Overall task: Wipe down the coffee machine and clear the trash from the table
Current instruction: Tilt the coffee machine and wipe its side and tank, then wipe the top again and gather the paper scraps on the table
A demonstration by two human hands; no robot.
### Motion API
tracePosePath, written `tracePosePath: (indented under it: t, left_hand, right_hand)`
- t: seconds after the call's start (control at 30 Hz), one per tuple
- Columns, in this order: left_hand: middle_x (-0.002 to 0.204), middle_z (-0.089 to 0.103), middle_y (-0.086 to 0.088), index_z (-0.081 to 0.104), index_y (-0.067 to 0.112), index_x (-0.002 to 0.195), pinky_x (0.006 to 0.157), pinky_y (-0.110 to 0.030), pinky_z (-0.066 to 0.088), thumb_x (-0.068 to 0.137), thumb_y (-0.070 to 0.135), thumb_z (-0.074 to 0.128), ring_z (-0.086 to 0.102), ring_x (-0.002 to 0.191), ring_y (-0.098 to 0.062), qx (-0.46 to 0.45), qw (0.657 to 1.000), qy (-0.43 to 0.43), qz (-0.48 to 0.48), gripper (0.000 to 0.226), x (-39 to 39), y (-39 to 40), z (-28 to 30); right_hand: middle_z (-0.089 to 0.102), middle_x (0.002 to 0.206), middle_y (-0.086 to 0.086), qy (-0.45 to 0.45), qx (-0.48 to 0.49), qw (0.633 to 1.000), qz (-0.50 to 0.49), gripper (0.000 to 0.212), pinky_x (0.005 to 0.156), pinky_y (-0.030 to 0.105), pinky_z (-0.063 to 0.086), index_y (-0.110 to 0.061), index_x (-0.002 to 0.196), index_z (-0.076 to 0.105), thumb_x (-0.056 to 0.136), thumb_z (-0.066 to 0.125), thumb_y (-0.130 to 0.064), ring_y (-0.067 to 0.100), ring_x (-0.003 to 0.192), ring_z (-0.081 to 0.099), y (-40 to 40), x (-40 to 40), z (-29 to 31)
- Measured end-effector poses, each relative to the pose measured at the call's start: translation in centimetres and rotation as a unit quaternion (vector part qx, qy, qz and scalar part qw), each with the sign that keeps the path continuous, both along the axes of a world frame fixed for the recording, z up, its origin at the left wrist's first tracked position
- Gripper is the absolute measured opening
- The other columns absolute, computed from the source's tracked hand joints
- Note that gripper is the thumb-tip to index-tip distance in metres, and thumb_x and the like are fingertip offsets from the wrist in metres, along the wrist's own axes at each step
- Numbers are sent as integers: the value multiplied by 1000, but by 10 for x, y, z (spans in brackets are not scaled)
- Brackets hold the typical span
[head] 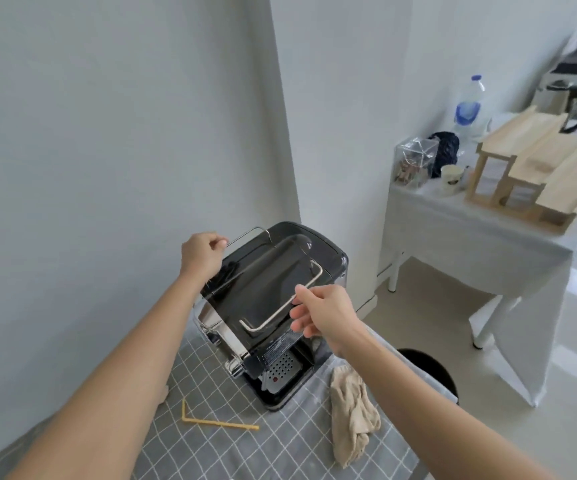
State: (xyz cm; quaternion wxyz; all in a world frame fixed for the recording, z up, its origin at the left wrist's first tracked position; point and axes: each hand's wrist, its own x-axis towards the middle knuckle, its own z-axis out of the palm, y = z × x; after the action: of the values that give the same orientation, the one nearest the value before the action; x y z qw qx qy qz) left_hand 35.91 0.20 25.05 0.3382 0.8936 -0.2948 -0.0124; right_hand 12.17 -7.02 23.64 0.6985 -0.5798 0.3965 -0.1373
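The dark coffee machine (273, 271) stands on the grey checked table (280, 452) against the wall, with its perforated drip tray (280, 370) facing me. Two wire rails run along its top. My left hand (202, 252) pinches the end of the left rail (245, 233). My right hand (321, 311) holds the right rail (273, 318) between thumb and fingers. A crumpled beige cloth (353, 410) lies on the table to the right of the machine. A bent yellow stick (211, 422) lies in front of the machine.
A black bin (429, 368) stands on the floor just past the table's right edge. Something small and white (164, 393) shows beside my left forearm. A side table (453, 230) at the back right carries a wooden rack, a cup, a bottle and a kettle.
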Motion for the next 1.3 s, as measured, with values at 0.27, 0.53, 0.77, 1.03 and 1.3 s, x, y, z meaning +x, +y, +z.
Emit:
tracePosePath:
  t: [0.27, 0.53, 0.77, 1.03, 1.3]
  left_hand:
    - [67, 60, 2, 72, 7, 84, 53, -20, 37, 93, 16, 56, 49, 59, -12, 64, 986, 149, 36, 20, 12, -7, 10]
    - [60, 44, -5, 60, 2, 81, 36, -18, 23, 94, 2, 46, 33, 36, -9, -25, 939, 308, 149, 19, -2, 17, 27]
    - [64, 51, -7, 57, -3, 94, 40, -19, 46, 97, -1, 43, 48, 47, -10, -177, 872, 406, 210, 14, -61, 55, 41]
    - [71, 55, -9, 57, -1, 93, 45, -18, 51, 97, 0, 44, 52, 61, -15, -229, 858, 379, 260, 14, -86, 42, 26]
    - [72, 57, -9, 58, 0, 90, 47, -20, 52, 97, 1, 46, 54, 61, -15, -227, 852, 382, 277, 14, -91, 33, 9]
  right_hand:
    - [61, 52, 6, -45, 61, 997, 23, 32, 45, 24, 44, 5, 84, 66, 102, 46, -13, 17, 44, 50, -6, 3, 2]
    - [48, 50, 0, -21, -73, 989, 125, 31, 36, 18, 31, -7, 68, 57, 97, 46, -9, 5, 33, 41, -90, 37, 23]
    - [41, 50, 2, -20, -205, 942, 265, 31, 40, 21, 29, -9, 63, 56, 92, 47, -7, 13, 39, 35, -138, 94, 30]
    - [41, 52, 1, -14, -277, 899, 338, 32, 49, 26, 36, -9, 62, 54, 93, 46, -8, 16, 46, 38, -157, 130, 24]
    - [40, 51, 1, -5, -274, 890, 364, 33, 45, 24, 34, -8, 63, 55, 93, 45, -9, 13, 41, 36, -168, 132, 6]
